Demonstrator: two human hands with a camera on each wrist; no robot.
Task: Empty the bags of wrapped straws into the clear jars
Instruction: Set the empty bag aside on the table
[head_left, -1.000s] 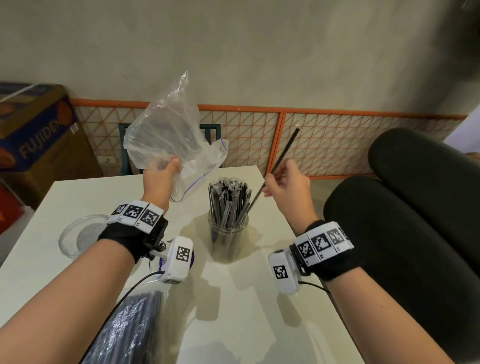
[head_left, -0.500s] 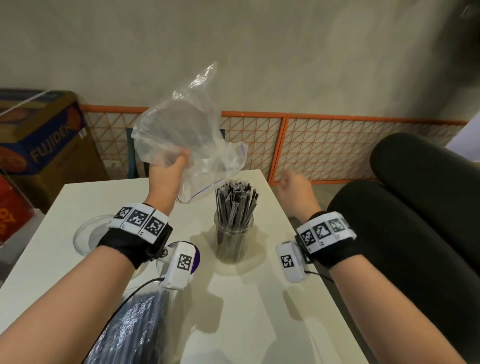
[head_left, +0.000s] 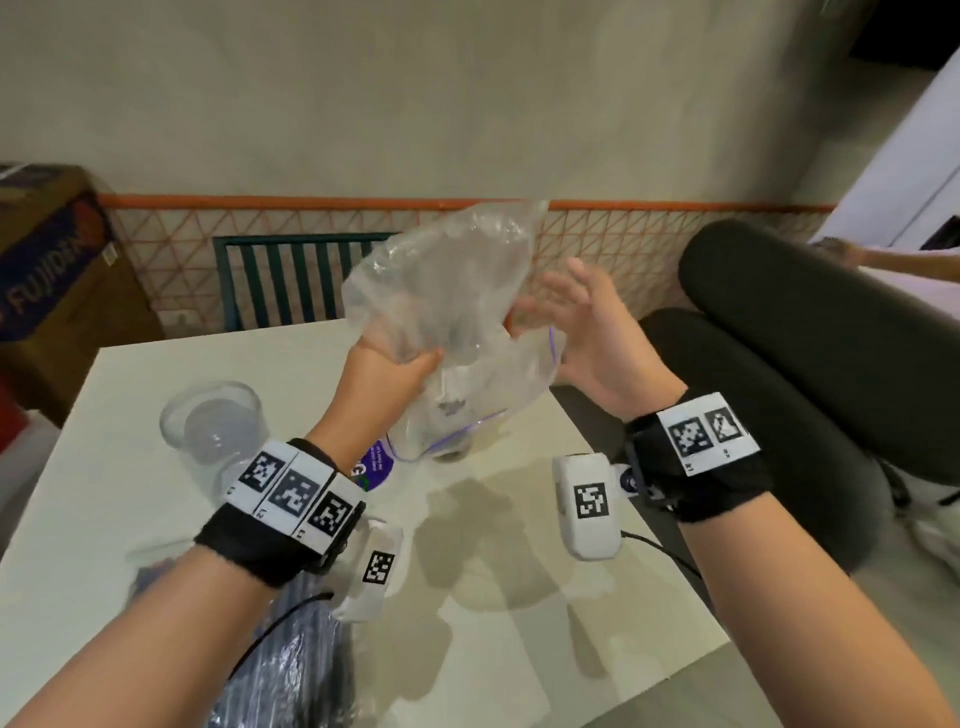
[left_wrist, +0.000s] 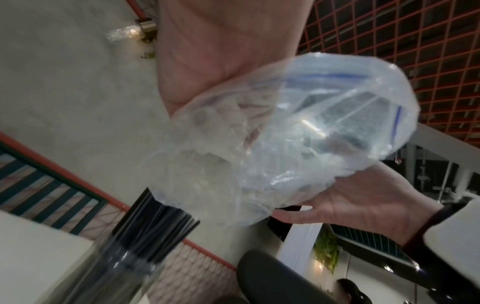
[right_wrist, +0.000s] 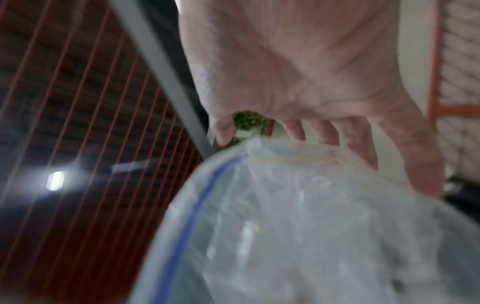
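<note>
- A pale table (head_left: 156, 519) stands before an orange lattice railing (head_left: 597, 234); the cardboard box (head_left: 47, 260) at left reads "FUJIDEN".
- The left hand (head_left: 395, 374) clutches the limp, see-through empty bag (head_left: 447, 312) above the straw-filled jar (left_wrist: 124, 253).
- The right hand (head_left: 587, 332), fingers spread and grasping nothing, meets the bag's right side near its blue zip line.
- An empty jar (head_left: 213, 426) sits left; a full straw bag (head_left: 291, 665) lies nearest.

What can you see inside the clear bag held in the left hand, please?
The clear bag in the left hand looks empty; its crumpled lower folds hide the rest.
</note>
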